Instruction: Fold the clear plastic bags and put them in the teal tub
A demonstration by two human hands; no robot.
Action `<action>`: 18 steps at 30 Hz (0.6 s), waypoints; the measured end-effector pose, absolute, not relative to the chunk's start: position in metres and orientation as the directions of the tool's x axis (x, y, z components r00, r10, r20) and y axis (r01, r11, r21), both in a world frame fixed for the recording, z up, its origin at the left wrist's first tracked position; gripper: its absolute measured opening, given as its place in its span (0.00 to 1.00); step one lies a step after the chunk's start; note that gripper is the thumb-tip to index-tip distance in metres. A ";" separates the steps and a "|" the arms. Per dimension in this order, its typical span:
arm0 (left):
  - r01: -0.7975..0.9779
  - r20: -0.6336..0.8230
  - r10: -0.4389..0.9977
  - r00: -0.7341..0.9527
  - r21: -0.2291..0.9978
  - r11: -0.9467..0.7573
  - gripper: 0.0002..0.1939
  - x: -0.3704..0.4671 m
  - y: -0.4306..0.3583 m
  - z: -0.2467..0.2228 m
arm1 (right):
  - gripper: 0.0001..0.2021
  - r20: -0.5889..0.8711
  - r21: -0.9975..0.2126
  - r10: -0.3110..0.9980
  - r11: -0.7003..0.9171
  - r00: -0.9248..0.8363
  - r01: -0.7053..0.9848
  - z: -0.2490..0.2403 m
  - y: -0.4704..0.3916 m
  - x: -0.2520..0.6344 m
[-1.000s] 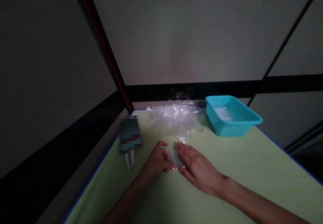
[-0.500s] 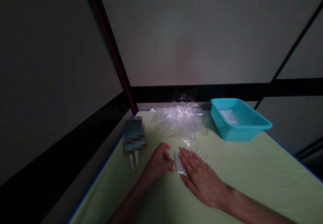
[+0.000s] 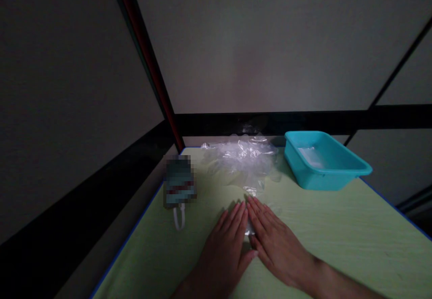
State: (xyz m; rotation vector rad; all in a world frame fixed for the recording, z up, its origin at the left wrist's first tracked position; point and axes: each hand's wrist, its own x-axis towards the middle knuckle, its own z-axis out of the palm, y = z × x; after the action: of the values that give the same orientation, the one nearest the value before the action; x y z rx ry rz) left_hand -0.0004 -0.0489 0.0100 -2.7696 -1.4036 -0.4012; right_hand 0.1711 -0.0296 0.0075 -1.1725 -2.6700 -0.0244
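Note:
Both hands lie palm down at the near middle of the table, fingertips close together. My left hand (image 3: 227, 249) is flat with its fingers stretched forward and its thumb out to the right. Beside it my right hand (image 3: 275, 240) rests flat, fingers angled up to the left. Between and under them shows a small piece of folded clear plastic (image 3: 249, 228), mostly hidden. Beyond the fingertips spreads a loose pile of thin transparent plastic gloves (image 3: 245, 155), reaching the table's far edge.
A turquoise basin (image 3: 324, 180) stands at the back right with a clear plastic item (image 3: 311, 156) inside. A blurred-out dark green object (image 3: 179, 180) with a white loop (image 3: 179, 219) lies at the left edge of the pale green table (image 3: 340, 236). Walls rise behind and left.
My left hand has moved right and flattened beside my right hand, covering more of the folded plastic. My right hand has shifted slightly right. The basin appears slightly farther right in the view.

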 end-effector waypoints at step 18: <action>0.779 0.180 0.784 0.594 0.113 -0.617 0.35 -0.008 -0.047 -0.002 | 0.27 0.193 -0.118 0.738 0.672 -0.647 0.731 0.010 -0.032 0.170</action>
State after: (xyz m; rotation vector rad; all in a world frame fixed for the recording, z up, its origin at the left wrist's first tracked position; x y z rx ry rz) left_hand -0.0077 -0.0468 -0.0015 -2.8250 -1.3851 -0.3367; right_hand 0.1700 -0.0317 0.0101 -1.1871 -2.6624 0.0424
